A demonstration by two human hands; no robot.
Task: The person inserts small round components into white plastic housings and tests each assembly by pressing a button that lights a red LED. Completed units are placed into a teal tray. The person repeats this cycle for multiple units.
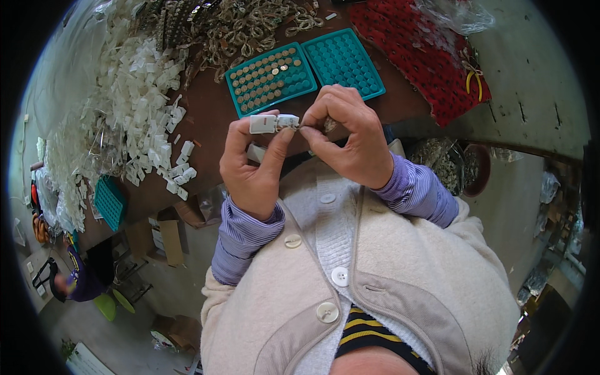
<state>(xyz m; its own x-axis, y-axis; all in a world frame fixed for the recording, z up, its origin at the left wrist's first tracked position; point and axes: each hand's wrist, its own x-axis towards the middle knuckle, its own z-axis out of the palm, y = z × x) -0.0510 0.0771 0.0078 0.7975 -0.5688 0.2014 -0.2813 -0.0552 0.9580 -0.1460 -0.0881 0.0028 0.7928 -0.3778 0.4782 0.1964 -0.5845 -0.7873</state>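
Note:
My left hand [251, 175] is closed, its thumb and fingers gripping a small white plastic casing [262, 124] with a second, smaller white block at its right end. My right hand [351, 134] meets that end in a tight pinch of thumb and forefinger. Whatever lies between those fingertips is too small to make out. Just beyond the hands is a teal tray [294, 89] with rows of round, coin-like metallic pieces and several bare pockets at its right. A second teal tray [374, 87] with round pockets adjoins it.
White plastic casings [150, 81] are heaped at the left of the brown table [209, 119]. Bundled wires [240, 28] lie at the back. At right are a red cloth [419, 56] and yellow-handled pliers [474, 84]. Another person [81, 278] is at lower left.

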